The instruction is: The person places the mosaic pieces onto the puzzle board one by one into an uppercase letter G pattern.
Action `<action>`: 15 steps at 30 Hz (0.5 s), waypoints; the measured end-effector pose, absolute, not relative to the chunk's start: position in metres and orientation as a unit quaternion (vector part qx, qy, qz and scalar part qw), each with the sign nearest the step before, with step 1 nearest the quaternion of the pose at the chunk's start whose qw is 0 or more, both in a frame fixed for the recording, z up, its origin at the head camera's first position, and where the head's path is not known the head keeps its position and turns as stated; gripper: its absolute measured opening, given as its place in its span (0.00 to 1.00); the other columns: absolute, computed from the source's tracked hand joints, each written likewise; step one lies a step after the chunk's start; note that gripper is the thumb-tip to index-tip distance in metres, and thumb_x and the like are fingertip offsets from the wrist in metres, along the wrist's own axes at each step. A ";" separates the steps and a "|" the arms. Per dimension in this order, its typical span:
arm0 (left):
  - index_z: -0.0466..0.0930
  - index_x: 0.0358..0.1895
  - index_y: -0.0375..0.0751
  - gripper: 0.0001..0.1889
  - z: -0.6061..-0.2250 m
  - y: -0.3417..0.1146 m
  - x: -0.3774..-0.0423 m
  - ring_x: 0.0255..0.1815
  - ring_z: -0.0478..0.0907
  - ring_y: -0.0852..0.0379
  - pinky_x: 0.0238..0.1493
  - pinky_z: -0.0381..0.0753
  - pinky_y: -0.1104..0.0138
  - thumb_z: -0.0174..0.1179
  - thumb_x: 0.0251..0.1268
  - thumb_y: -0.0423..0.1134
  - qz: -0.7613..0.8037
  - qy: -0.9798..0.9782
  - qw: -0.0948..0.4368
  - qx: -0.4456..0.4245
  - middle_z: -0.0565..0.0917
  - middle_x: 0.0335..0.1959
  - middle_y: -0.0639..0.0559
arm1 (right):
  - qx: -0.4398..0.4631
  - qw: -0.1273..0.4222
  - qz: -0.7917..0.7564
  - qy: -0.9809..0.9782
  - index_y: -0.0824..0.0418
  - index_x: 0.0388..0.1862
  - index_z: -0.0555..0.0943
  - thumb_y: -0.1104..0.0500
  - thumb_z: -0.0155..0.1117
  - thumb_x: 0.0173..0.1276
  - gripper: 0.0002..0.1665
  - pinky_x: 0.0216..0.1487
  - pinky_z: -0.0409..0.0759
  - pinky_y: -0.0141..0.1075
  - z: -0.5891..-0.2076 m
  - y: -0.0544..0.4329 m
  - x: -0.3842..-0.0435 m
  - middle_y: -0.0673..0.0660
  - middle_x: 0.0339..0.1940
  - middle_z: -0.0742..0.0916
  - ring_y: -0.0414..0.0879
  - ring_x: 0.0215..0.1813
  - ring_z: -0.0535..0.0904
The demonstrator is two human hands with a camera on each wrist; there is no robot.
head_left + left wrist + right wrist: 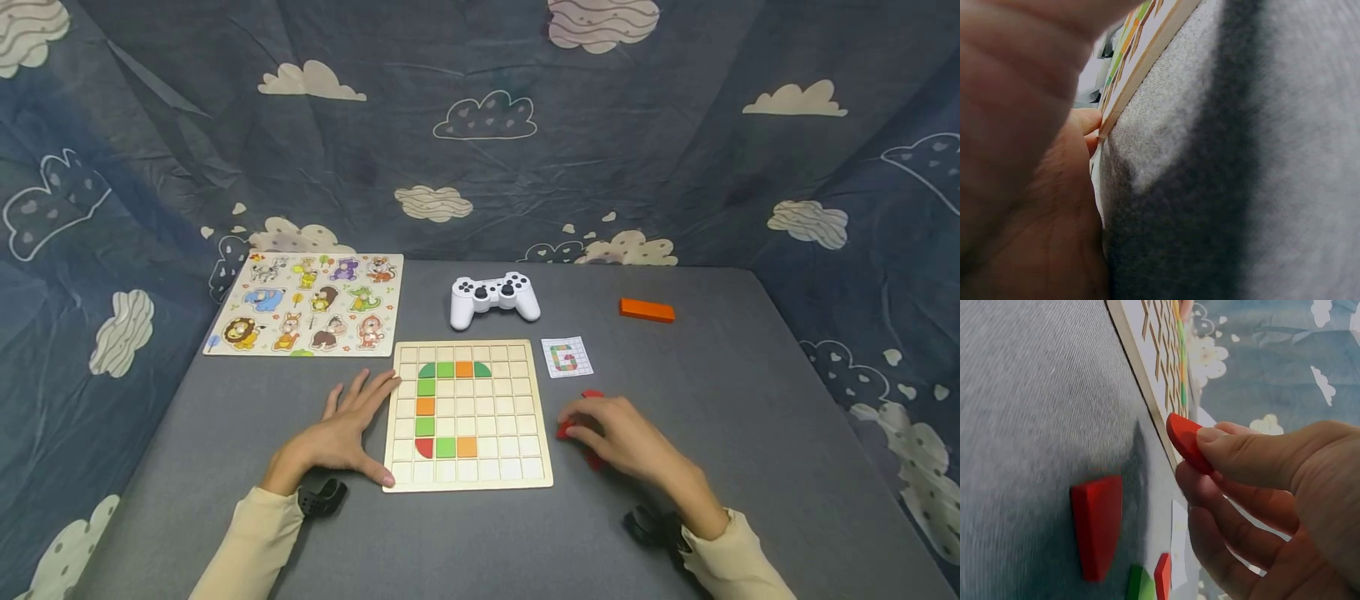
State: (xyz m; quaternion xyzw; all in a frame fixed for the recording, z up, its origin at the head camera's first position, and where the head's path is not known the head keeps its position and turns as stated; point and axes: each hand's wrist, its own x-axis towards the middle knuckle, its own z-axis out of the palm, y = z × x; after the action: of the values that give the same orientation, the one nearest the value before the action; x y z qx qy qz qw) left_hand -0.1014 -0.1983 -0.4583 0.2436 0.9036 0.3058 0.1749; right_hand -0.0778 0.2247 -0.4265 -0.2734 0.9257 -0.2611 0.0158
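A wooden grid board (508, 427) carries green, orange and red tiles along a C-shaped path, with a red quarter-round at its lower left corner. My left hand (347, 433) has its fingers spread along the board's left edge, the thumb at the lower corner. Right of the board, my right hand (626, 437) pinches a red quarter-round tile (1188, 444) between thumb and fingers, raised off the table. Below that hand another red quarter-round piece (1096, 528) lies on the cloth, with a green piece (1140, 584) and a further red one (1162, 575) beyond.
A small pattern card (567, 357) lies at the board's upper right. Behind the board sits a white game controller (494, 298). An animal puzzle board (307, 304) is at the back left, an orange block (647, 310) at the back right. Cloud-printed cloth (480, 167) hangs behind.
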 end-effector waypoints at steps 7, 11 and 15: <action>0.44 0.82 0.43 0.76 -0.457 -0.198 -0.101 0.81 0.31 0.31 0.72 0.28 0.33 0.83 0.26 0.63 0.306 0.904 0.175 0.242 0.43 0.83 0.42 | -0.292 0.005 -0.275 0.916 0.56 0.42 0.87 0.65 0.73 0.62 0.10 0.45 0.83 0.38 -0.426 0.211 -0.082 0.44 0.38 0.89 0.34 0.40 0.81; 0.44 0.82 0.43 0.76 -0.458 -0.198 -0.101 0.81 0.30 0.31 0.72 0.28 0.33 0.83 0.26 0.63 0.305 0.904 0.176 0.242 0.43 0.83 0.42 | -0.300 0.011 -0.284 0.911 0.55 0.42 0.87 0.66 0.72 0.63 0.10 0.45 0.82 0.36 -0.425 0.203 -0.086 0.43 0.37 0.89 0.34 0.39 0.81; 0.44 0.82 0.44 0.76 -0.459 -0.199 -0.102 0.82 0.30 0.32 0.72 0.28 0.33 0.83 0.26 0.64 0.304 0.905 0.175 0.242 0.43 0.83 0.43 | -0.307 0.018 -0.291 0.906 0.57 0.43 0.87 0.66 0.72 0.63 0.10 0.43 0.81 0.35 -0.424 0.196 -0.087 0.45 0.36 0.88 0.34 0.37 0.79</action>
State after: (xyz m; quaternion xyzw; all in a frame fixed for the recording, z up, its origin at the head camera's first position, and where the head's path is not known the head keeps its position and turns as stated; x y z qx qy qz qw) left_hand -0.1018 -0.1988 -0.4588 0.2423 0.9046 0.3039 0.1752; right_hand -0.0869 0.1961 -0.4241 -0.3068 0.9061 -0.2908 0.0180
